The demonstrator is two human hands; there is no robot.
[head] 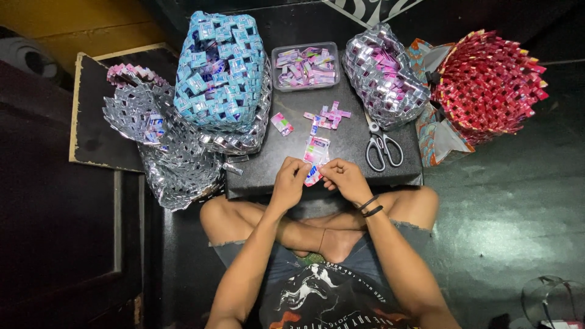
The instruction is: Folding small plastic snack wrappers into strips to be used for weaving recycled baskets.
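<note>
Folded pink wrapper strip point(312, 175) held between two hands

The wrapper strip is a small flat piece of glossy packaging, mostly pink with some white and blue. It is folded narrow and stands slanted, its lower end pointing down toward the near edge of the black board. It is pinched from both sides, just below a second flat pink wrapper point(317, 150) lying on the board.

Scissors point(382, 148) lie right of the folded wrapper strip point(315, 158).
</note>
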